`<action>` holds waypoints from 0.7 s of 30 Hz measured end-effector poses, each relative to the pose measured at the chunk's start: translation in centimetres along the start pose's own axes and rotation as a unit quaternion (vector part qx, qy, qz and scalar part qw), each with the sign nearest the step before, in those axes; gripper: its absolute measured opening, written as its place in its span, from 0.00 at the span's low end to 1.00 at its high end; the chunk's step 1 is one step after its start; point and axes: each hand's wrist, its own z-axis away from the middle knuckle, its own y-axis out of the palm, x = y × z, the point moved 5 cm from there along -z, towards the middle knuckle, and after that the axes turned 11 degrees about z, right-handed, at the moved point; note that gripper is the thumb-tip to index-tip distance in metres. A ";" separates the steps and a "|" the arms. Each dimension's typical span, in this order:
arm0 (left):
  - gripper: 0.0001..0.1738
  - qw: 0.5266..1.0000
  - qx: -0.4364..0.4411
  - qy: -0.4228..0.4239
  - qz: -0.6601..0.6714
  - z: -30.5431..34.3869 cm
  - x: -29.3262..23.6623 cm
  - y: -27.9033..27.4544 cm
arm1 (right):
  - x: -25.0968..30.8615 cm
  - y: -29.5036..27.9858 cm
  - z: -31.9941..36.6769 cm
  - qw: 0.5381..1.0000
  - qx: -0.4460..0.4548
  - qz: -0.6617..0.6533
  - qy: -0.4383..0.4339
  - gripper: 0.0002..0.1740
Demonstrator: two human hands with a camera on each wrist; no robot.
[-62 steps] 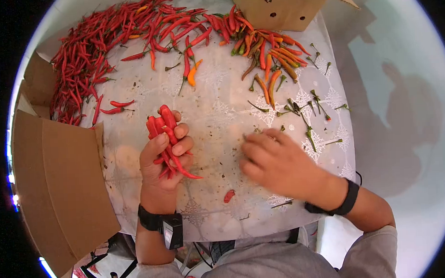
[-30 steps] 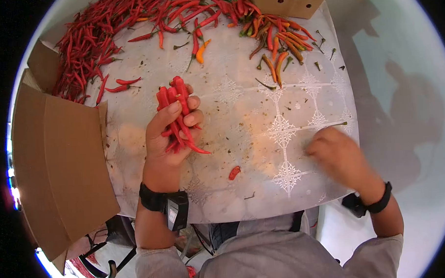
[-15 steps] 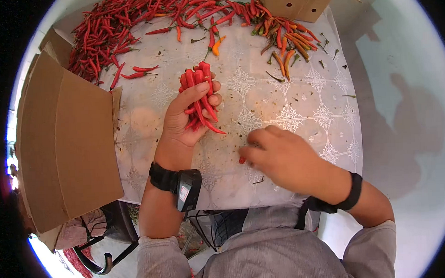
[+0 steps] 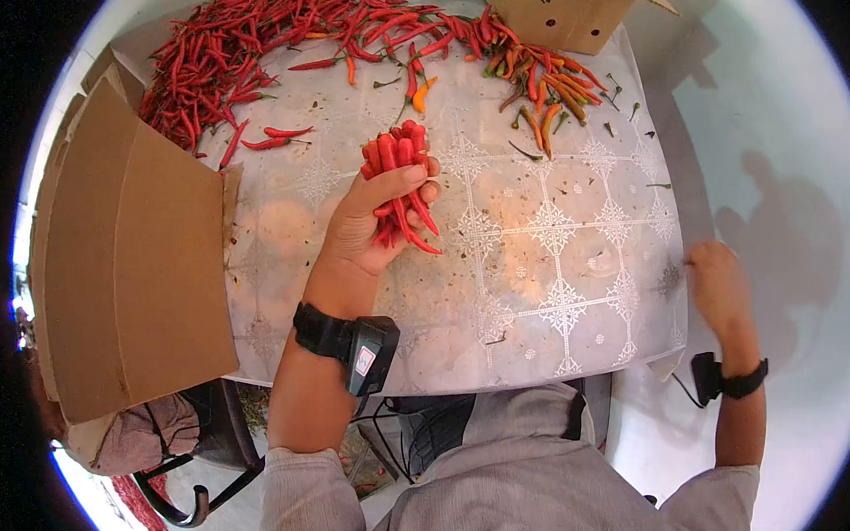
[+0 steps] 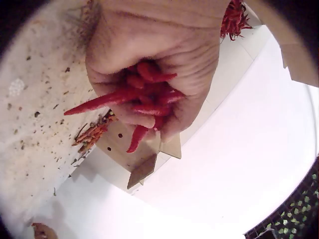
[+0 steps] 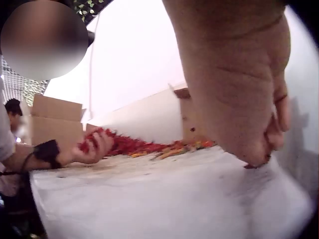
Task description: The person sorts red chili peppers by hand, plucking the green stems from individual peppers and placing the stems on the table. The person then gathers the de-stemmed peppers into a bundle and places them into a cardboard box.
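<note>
My left hand [image 4: 378, 206] grips a bundle of red chili peppers [image 4: 404, 159] above the table, cut ends up and pointed tips hanging below the palm. In the left wrist view the curled fingers wrap that bundle, with several tips poking out. At the table's right edge is my right hand [image 4: 723, 288], fingers curled down. A small dark red chili piece [image 6: 257, 165] shows at its fingertips in the right wrist view, mostly hidden by the hand.
A big heap of red chilies [image 4: 221, 62] covers the back left of the patterned tablecloth [image 4: 584, 269]. Orange and greenish chilies [image 4: 550, 83] lie near a cardboard box [image 4: 566, 12] at the back. Another cardboard box [image 4: 135, 266] stands left. Loose green stems [image 4: 659, 185] lie at right.
The right hand swept stems rightward off the table, came back to the red chili piece near the front, then moved to the right edge. That piece has left its spot. The left hand keeps its bundle.
</note>
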 end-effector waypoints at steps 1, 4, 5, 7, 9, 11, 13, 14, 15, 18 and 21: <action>0.20 1.000 -0.015 0.002 -0.009 0.1 0.0 0.1 | -3.0 1.0 1.3 0.998 0.030 0.052 0.035 0.06; 0.19 0.998 -0.033 0.025 -0.036 -0.3 -0.1 -0.2 | -4.8 -0.4 2.5 0.994 0.044 0.033 0.098 0.10; 0.19 0.998 -0.027 0.030 -0.042 -0.3 -0.2 0.0 | -4.5 -1.2 2.5 0.991 0.035 -0.032 0.125 0.13; 0.18 0.992 -0.065 0.080 -0.078 -0.2 -0.6 0.2 | -2.0 -2.7 0.9 0.962 -0.030 -0.251 0.099 0.16; 0.18 0.985 -0.073 0.114 -0.104 0.1 -1.1 1.3 | 1.7 -4.1 -1.1 0.888 -0.019 -0.459 0.012 0.14; 0.17 0.976 -0.087 0.151 -0.132 1.0 -1.9 3.0 | 5.9 -6.2 -2.6 0.771 -0.026 -0.633 -0.059 0.10; 0.15 0.947 -0.097 0.208 -0.227 2.7 -3.4 6.2 | 9.9 -8.5 -3.9 0.659 0.050 -0.745 -0.091 0.10; 0.15 0.943 -0.102 0.219 -0.231 3.7 -4.2 7.5 | 11.2 -9.1 -4.6 0.656 0.051 -0.746 -0.104 0.10; 0.17 0.911 -0.105 0.275 -0.288 5.0 -5.3 9.0 | 12.6 -9.1 -5.4 0.631 0.072 -0.764 -0.117 0.11; 0.21 0.848 -0.114 0.372 -0.360 9.0 -8.5 11.8 | 15.0 -7.3 -8.1 0.612 0.112 -0.773 -0.122 0.13; 0.27 0.788 -0.136 0.434 -0.416 13.5 -11.7 14.0 | 15.6 -4.9 -9.8 0.588 0.149 -0.791 -0.076 0.14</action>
